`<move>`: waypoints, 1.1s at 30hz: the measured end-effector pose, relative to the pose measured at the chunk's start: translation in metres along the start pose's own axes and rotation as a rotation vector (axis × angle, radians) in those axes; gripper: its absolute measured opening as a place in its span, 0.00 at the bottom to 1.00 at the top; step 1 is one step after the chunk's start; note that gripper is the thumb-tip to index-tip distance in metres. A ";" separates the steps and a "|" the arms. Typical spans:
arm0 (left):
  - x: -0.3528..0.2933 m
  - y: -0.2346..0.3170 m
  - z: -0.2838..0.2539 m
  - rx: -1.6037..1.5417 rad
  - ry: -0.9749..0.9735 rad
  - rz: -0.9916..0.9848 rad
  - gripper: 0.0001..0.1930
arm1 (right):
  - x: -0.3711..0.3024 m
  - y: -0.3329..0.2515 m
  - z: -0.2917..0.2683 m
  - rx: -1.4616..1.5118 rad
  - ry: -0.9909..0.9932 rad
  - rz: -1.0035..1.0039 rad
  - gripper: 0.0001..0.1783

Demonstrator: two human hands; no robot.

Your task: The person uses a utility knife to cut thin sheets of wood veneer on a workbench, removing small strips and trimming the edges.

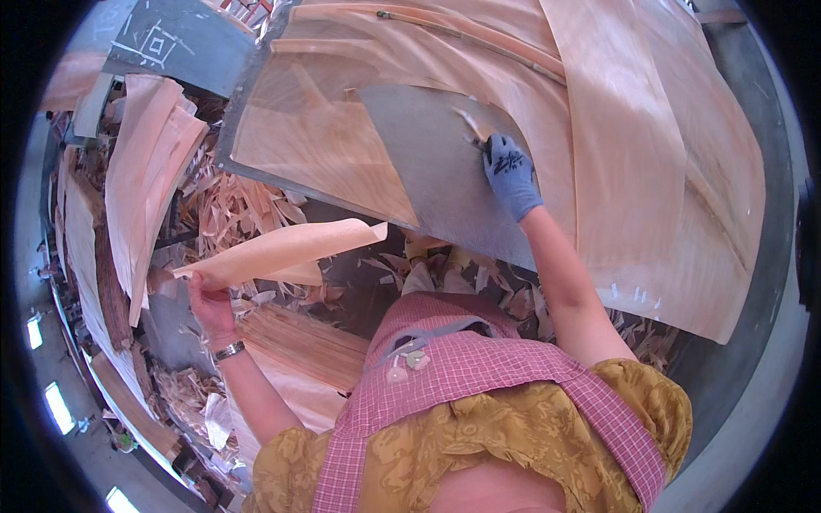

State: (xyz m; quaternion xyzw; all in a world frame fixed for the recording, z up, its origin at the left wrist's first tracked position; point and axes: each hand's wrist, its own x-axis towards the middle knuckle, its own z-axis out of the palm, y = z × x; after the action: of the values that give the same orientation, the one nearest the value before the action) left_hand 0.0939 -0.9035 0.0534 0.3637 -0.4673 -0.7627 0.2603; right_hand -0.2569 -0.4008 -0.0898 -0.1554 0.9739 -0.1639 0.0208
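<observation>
My bare left hand [209,303], a metal band at its wrist, pinches the end of a loose, curling piece of thin wood veneer [291,248]. The piece hangs in the air off the table's near left side. In a blue-grey glove, my right hand [509,171] closes around the handle of what looks like a knife [475,124], its pale curved tip pointing up and left. It is over a bare grey patch of the tabletop [428,154]. Broad veneer sheets [624,154] lie around that patch, with a pale grained piece [321,141] to its left.
A long thin wooden strip [479,41] lies across the sheets at the far side. Torn veneer scraps [244,209] cover the floor below the table. Veneer sheets [145,162] hang in a stack at the left, and flat boards [299,342] lie beside my left forearm.
</observation>
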 end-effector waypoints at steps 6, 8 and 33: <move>-0.018 0.035 0.063 -0.024 -0.034 0.069 0.16 | -0.094 0.007 -0.015 0.393 -0.470 -0.273 0.14; -0.028 0.044 0.094 -0.018 -0.028 0.082 0.16 | -0.125 0.005 -0.038 0.580 -0.807 -0.275 0.21; 0.034 -0.210 0.315 0.366 -0.469 -0.279 0.09 | -0.146 0.127 -0.090 1.200 -0.153 0.564 0.11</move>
State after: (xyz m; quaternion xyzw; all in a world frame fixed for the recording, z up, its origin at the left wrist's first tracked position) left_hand -0.1897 -0.6740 -0.0530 0.2797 -0.5895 -0.7571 -0.0312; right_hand -0.1643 -0.2130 -0.0474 0.1328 0.7129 -0.6542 0.2149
